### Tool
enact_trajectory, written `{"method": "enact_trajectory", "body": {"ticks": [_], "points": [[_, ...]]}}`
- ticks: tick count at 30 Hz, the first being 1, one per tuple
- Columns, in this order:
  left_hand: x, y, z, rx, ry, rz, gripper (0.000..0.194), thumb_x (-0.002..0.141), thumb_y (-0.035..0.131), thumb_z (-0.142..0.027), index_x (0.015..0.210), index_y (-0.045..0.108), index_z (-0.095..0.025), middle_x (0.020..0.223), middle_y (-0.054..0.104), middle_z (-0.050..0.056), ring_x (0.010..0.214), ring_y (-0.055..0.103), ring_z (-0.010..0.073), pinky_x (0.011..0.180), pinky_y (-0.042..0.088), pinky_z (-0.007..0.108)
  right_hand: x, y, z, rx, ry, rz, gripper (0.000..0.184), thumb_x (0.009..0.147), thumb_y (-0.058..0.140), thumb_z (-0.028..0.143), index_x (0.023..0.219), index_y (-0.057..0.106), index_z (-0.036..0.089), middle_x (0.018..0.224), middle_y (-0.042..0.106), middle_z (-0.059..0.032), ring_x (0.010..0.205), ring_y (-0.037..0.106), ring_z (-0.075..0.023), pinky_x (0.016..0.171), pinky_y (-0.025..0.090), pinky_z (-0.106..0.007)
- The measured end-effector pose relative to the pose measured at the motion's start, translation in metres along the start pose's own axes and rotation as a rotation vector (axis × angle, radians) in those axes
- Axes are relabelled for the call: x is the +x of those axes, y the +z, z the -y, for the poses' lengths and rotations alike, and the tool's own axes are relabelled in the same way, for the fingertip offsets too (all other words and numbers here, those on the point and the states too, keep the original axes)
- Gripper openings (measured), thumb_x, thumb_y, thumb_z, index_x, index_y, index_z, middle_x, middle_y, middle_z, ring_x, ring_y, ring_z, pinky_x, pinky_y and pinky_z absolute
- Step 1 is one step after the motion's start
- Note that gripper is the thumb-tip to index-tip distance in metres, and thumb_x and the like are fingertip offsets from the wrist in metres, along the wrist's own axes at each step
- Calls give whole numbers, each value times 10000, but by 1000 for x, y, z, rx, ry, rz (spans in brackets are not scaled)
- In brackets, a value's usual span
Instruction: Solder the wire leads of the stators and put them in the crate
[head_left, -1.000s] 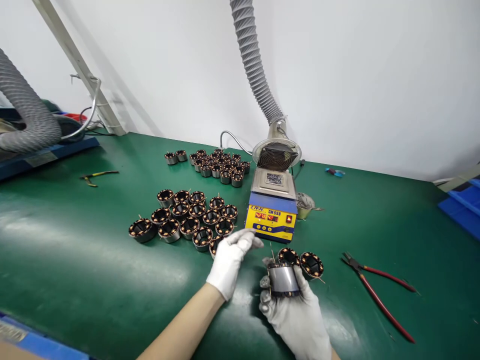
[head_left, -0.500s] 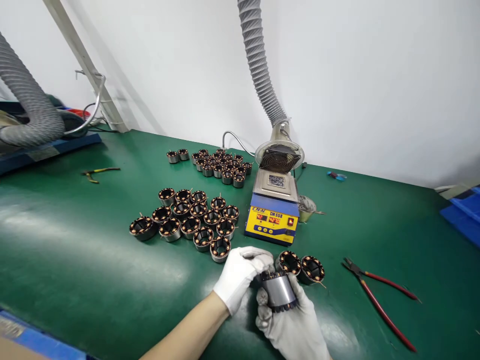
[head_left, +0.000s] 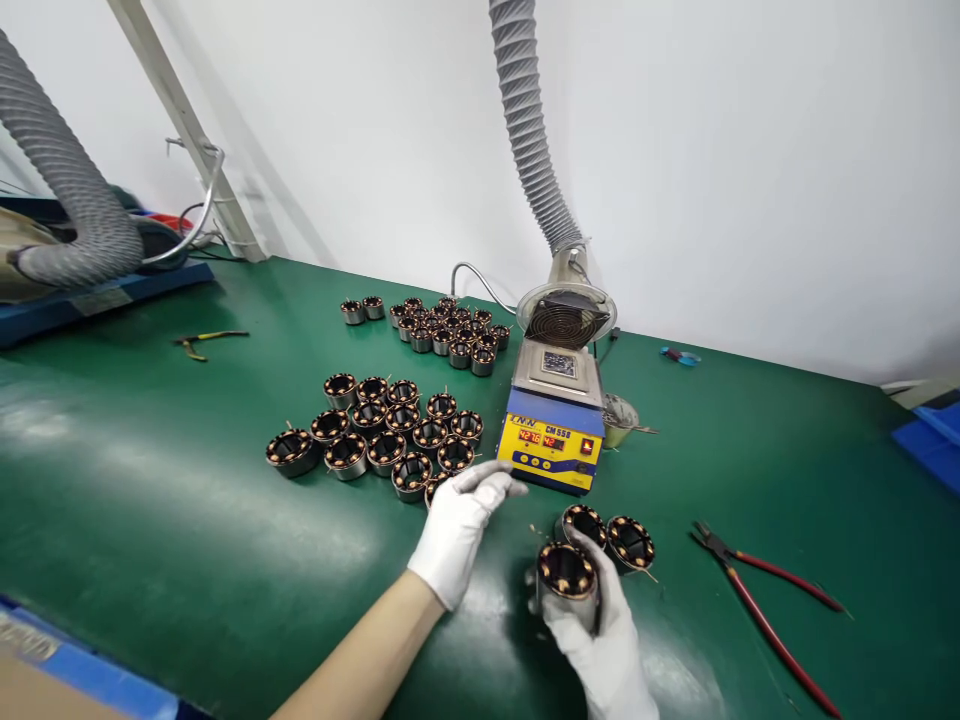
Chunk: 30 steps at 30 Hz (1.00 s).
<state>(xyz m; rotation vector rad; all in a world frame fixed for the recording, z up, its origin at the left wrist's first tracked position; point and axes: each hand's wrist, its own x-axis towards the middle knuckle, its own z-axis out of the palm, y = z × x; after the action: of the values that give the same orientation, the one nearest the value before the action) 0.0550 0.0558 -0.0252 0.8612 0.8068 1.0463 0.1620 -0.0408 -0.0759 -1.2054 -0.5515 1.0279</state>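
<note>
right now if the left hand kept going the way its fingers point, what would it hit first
Probably the yellow and blue solder pot. The left hand points up and right toward its front lower corner, though depth is unclear and it might pass just in front.

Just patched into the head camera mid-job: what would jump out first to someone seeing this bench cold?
Most striking is the yellow-and-blue solder pot with red digits mid-bench, under a grey ribbed extraction hose. Left of it, clusters of copper-wound metal stator rings crowd the green bench mat. Nearest the camera, the white-gloved right hand grips one copper-wound stator, the gloved left hand hovering beside it; red-handled pliers lie right.
</note>
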Motion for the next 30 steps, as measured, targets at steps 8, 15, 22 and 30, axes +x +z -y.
{"method": "enact_trajectory", "body": {"ticks": [8, 15, 22, 30], "points": [[-9, 11, 12, -168, -116, 183, 397, 598, 828, -442, 800, 705, -123, 734, 694, 65, 680, 646, 193, 691, 502, 270, -6, 15, -8, -334, -571, -228, 431, 545, 816, 199, 923, 628, 285, 995, 645, -39, 968, 579, -244, 938, 398, -379], [-7, 7, -6, 25, -116, 111, 382, 559, 803, -311, 883, 711, -132, 852, 706, 76, 846, 633, 229, 794, 477, 290, 13, -11, -17, -519, -866, -213, 535, 577, 812, 174, 1049, 565, 217, 1034, 628, -70, 929, 616, -230, 821, 496, -363], [-10, 7, -2, 18, -78, -38, 300, 564, 757, -353, 745, 686, -125, 691, 664, 42, 673, 588, 178, 706, 460, 276, 12, -12, -21, -618, -950, -139, 508, 696, 738, 187, 1142, 496, 198, 1098, 573, -97, 962, 616, -214, 790, 532, -339], [-12, 9, -8, 68, -266, 119, 377, 524, 768, -311, 834, 710, -106, 806, 701, 74, 740, 608, 189, 722, 469, 269, 10, -8, -18, -601, -952, -145, 522, 700, 732, 178, 1162, 490, 206, 1099, 575, -95, 940, 627, -212, 764, 550, -336]]}}
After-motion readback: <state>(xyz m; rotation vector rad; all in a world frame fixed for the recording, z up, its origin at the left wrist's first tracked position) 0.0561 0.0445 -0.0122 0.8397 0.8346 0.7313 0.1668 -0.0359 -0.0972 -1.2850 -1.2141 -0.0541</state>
